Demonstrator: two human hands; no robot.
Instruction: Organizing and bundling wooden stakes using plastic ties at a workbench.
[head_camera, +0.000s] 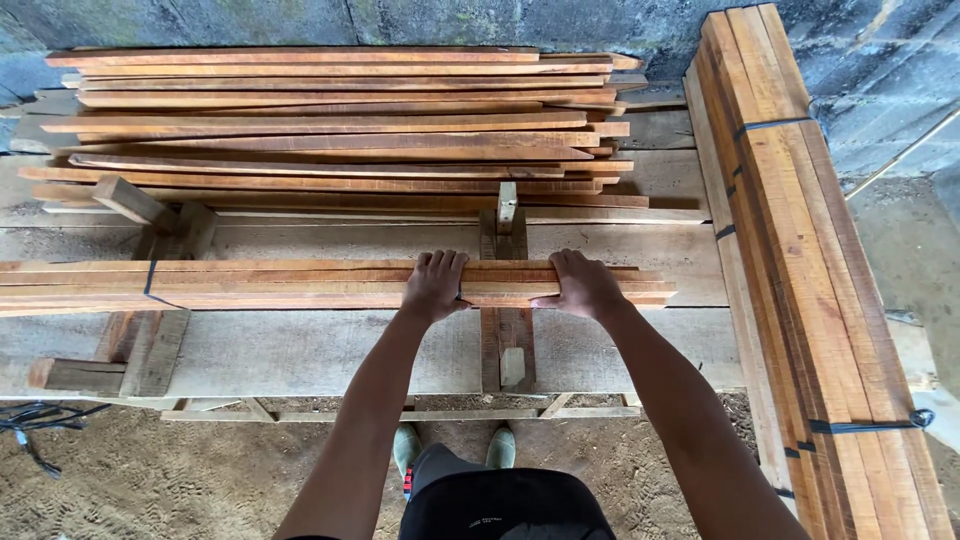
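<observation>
two hands press on one bundle of wooden slats (300, 285) lying across the grey workbench (330, 350). the left hand (435, 285) curls over the bundle's top with fingers hooked on its far edge; the right hand (583, 287) clasps the bundle just beside it, near the bundle's right end. a dark strap (150, 283) binds the bundle toward its left. beyond the bundle lies a loose pile of slats (330, 125); right of it, a long strapped stack (810, 270).
</observation>
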